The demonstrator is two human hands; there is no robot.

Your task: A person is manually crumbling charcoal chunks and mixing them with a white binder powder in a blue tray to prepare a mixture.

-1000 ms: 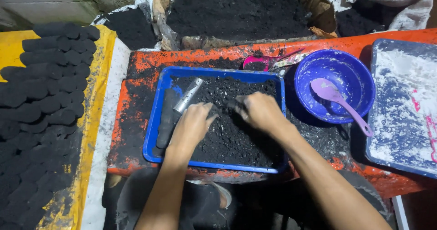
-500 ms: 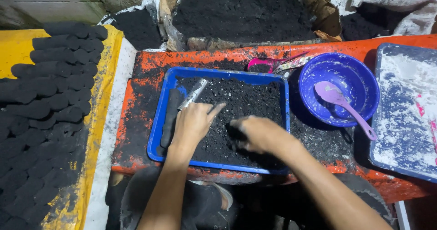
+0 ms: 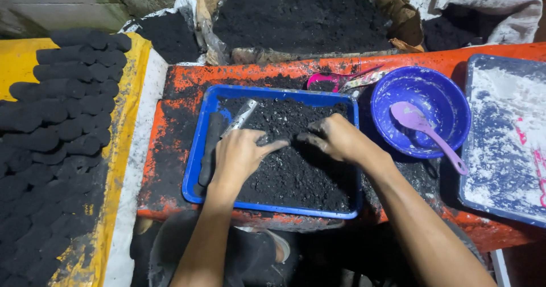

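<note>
1. The left hand (image 3: 236,156) lay flat on the black powder (image 3: 296,162) in the blue tray (image 3: 196,150), palm down, fingers (image 3: 273,146) loose and spread, holding nothing. Half a second before it had been in nearly the same spot; only the forefinger had reached out further toward the other hand.
2. The right hand (image 3: 338,139) had slid back up the tray from where it sat a moment earlier, lower down and close to the near rim. Its fingers (image 3: 313,141) were bent and pressed into the powder, tips dusted black; whether they pinched a clump could not be told.
3. The two sets of fingertips now pointed at each other, just apart, with a low ridge of powder between them. By that, the powder was being drawn together in the middle of the tray rather than spread out.
4. Just left of the left fingers a dark rolled stick (image 3: 210,148) lay along the tray's edge, with a metal tube (image 3: 242,116) slanting beside it, untouched.
5. Right of the right hand stood a blue bowl (image 3: 438,94) with a lilac spoon (image 3: 426,130) in it, and beyond that a tray dusted with white powder (image 3: 506,139), all on the orange desk (image 3: 176,94).
6. Far left of both hands, finished black sticks (image 3: 57,122) lay in rows on a yellow sheet (image 3: 122,133).
</note>
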